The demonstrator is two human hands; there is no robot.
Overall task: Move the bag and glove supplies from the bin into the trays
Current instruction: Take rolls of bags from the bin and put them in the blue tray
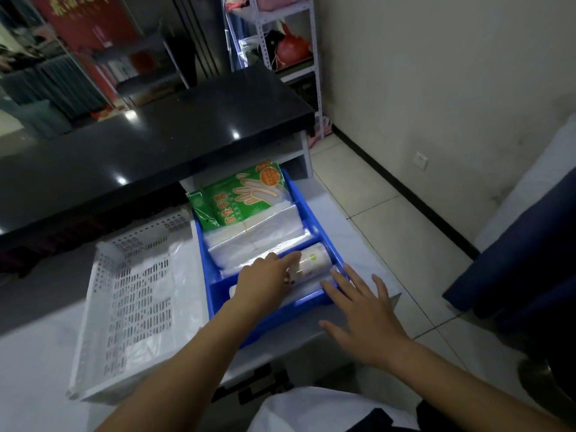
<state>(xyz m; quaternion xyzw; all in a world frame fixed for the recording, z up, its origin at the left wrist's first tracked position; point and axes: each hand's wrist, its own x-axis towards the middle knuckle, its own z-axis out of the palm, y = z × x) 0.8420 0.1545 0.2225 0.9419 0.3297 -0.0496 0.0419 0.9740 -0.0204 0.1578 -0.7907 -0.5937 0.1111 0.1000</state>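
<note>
Possibly plastic roll (313, 260), blue tray (307, 210)

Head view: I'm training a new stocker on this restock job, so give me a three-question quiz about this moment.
1. True or false: the green glove pack lies in the white perforated bin.
2. Which hand touches the roll of bags?
A. left hand
B. right hand
C. neither
3. Fill in: the roll lies in the ____ compartment of the blue tray, the one closest to the person.

Key
1. False; it lies at the far end of the blue tray.
2. A; its fingers are on the roll, while the right hand is spread open by the tray's near corner.
3. Near.
</note>
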